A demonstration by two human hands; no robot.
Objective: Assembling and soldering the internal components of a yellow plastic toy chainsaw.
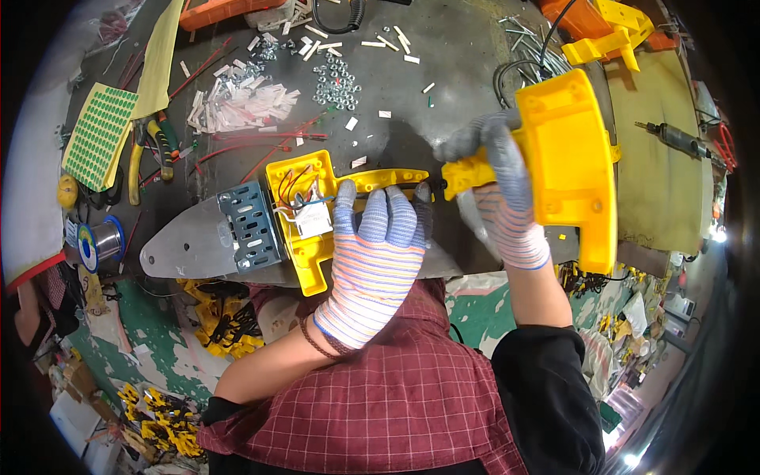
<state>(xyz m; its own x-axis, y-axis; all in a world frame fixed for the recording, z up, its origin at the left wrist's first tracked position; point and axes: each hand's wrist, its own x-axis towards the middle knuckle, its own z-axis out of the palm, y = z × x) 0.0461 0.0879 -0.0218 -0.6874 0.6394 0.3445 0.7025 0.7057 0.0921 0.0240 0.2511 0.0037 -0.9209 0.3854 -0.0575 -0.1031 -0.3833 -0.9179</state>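
Observation:
My left hand, in a striped glove with grey fingertips, grips the handle of a yellow plastic tool housing half, its fingers lying over the dark cable in the handle. Inside that housing sit a white block and thin red and black wires. From its left end extend a perforated metal guard and a pointed grey metal plate. My right hand, gloved alike, holds a second yellow housing half raised to the right, fingers closed around its handle part. The two halves are apart.
Left on the dark bench lie pliers, a solder spool and a green-dotted sticker sheet. Behind are white strips, metal nuts and screws. A screwdriver-like power tool lies right, below yellow parts.

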